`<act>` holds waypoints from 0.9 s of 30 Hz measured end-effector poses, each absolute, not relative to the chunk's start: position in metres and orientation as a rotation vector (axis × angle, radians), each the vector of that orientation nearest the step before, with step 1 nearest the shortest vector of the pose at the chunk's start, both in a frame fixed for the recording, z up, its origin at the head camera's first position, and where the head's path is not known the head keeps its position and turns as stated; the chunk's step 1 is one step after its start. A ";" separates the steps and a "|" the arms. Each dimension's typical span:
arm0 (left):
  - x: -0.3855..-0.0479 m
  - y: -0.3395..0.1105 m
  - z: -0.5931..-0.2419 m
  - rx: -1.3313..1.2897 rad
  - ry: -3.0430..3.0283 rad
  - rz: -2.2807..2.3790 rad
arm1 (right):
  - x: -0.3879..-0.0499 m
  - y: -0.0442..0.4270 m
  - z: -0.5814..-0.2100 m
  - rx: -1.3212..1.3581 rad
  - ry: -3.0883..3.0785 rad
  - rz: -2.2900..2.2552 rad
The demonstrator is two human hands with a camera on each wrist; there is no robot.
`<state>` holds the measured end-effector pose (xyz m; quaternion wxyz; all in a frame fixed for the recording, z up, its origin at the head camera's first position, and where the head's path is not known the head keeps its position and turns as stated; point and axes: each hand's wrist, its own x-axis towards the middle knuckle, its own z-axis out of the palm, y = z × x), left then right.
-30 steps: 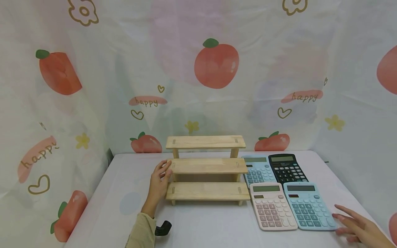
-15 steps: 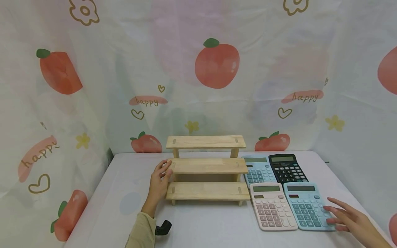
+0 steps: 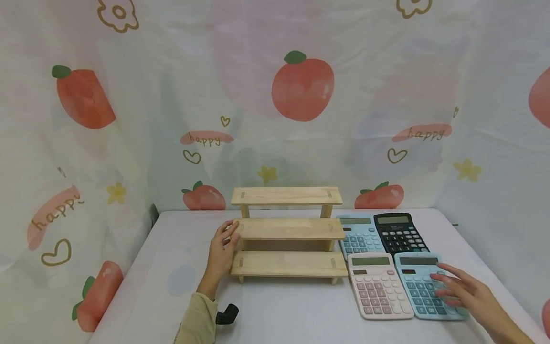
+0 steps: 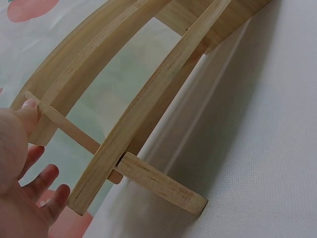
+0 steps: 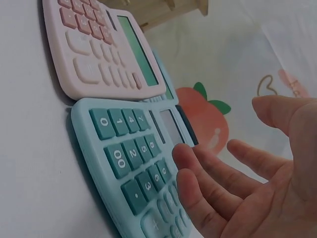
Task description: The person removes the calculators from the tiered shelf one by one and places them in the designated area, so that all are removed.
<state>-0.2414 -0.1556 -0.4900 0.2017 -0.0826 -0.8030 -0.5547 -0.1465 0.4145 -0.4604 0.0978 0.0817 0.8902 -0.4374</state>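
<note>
My left hand (image 3: 220, 254) rests its fingertips at the left end of a three-tier wooden display stand (image 3: 289, 263), by the middle shelf. In the left wrist view, one fingertip (image 4: 30, 105) meets the wood and the other fingers are loosely bent beside the shelf ends. My right hand (image 3: 466, 291) hovers over the right side of a light blue calculator (image 3: 423, 291), fingers spread and holding nothing. Left of that calculator lies a pink-and-white calculator (image 3: 378, 286). Behind them are another blue calculator (image 3: 358, 236) and a black calculator (image 3: 399, 234).
A black curved object (image 3: 227, 314), pipe-like in shape, lies by the left sleeve (image 3: 198, 315). The white table (image 3: 292, 310) is backed by a fruit-patterned cloth (image 3: 301, 153), which also hangs at both sides.
My right hand has moved left and away from me, from beside the front blue calculator to above it. The left hand stays at the stand. The head view has shifted slightly.
</note>
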 end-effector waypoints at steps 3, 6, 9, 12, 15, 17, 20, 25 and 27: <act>-0.242 -0.156 -0.489 -0.236 -2.230 -1.565 | -0.150 0.408 -0.459 0.212 2.659 -1.280; -0.242 -0.155 -0.489 -0.232 -2.232 -1.567 | -0.153 0.401 -0.458 0.167 2.698 -1.269; -0.242 -0.155 -0.489 -0.221 -2.244 -1.552 | -0.156 0.396 -0.458 0.125 2.723 -1.299; -0.242 -0.155 -0.489 -0.219 -2.245 -1.536 | -0.159 0.390 -0.457 0.080 2.731 -1.363; -0.242 -0.156 -0.490 -0.224 -2.246 -1.528 | -0.162 0.384 -0.456 0.026 2.736 -1.435; -0.243 -0.156 -0.490 -0.228 -2.247 -1.529 | -0.164 0.379 -0.454 -0.019 2.746 -1.476; -0.243 -0.156 -0.489 -0.231 -2.244 -1.546 | -0.169 0.372 -0.452 -0.079 2.753 -1.517; -0.242 -0.156 -0.488 -0.229 -2.243 -1.556 | -0.178 0.361 -0.444 -0.142 2.761 -1.551; -0.242 -0.157 -0.488 -0.230 -2.246 -1.550 | -0.181 0.356 -0.442 -0.174 2.757 -1.575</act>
